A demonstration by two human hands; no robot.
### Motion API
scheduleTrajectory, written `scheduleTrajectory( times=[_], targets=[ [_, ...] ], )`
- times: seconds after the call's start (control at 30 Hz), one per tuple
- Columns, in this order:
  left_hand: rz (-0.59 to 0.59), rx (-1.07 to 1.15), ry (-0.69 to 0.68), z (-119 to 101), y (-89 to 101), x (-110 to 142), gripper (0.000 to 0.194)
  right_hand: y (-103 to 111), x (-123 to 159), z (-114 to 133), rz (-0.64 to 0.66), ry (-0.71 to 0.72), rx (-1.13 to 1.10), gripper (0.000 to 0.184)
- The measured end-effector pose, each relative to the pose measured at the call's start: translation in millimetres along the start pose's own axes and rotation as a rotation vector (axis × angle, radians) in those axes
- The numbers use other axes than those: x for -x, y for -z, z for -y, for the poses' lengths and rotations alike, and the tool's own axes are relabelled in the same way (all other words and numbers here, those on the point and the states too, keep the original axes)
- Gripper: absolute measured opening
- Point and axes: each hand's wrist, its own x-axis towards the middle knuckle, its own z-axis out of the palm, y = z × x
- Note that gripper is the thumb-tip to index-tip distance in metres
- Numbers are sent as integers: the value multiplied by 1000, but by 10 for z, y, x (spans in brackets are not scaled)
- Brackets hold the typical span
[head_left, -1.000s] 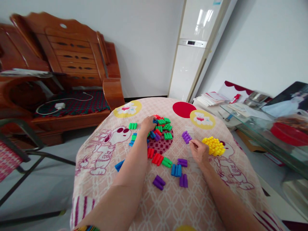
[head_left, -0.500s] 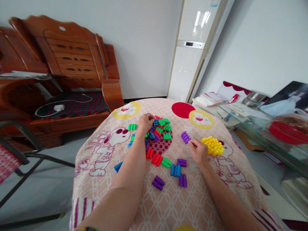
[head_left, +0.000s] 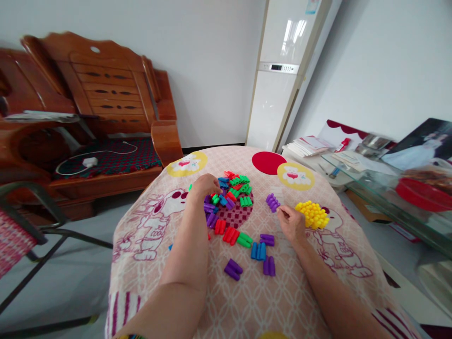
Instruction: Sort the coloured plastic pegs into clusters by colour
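Observation:
My left hand [head_left: 205,185] is at the left side of a loose pile of plastic toy blocks, with its fingers curled down among them. Its fingertips are partly hidden, so what they hold cannot be made out. The pile mixes blue blocks [head_left: 223,201], green blocks [head_left: 246,202], red blocks [head_left: 231,235] and purple blocks [head_left: 212,220], each made of tubes joined side by side. Over on the right, my right hand [head_left: 292,222] is closed, its thumb and finger pinching the near end of a purple knobbed block [head_left: 272,202]. Close beside that hand sits a yellow cluster of joined blocks [head_left: 312,214].
A patterned cloth covers the round table [head_left: 300,301]. Nearer me lie a blue block [head_left: 259,251] and several purple ones. To the right stands a glass shelf [head_left: 367,179] with a red bowl [head_left: 423,190]. A wooden chair [head_left: 106,94] is at the back left.
My left hand has moved left and slightly nearer along the pile, covering green and blue blocks at its left side. My right hand and the purple block have stayed put.

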Motion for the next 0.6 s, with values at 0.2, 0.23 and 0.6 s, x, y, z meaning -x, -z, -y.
scheduleTrajectory(
  times=[0.2, 0.23, 0.6],
  targets=[
    [4, -64, -116, -104, -179, -75, 8, 5, -8, -3, -9, 2, 13, 30],
    [7, -67, -108, -121, -195, -77, 6, 4, -7, -6, -8, 0, 14, 30],
    [-353, 311, -168, -878, -229, 22, 18, 24, -16, -1, -26, -48, 0, 31]
  ],
)
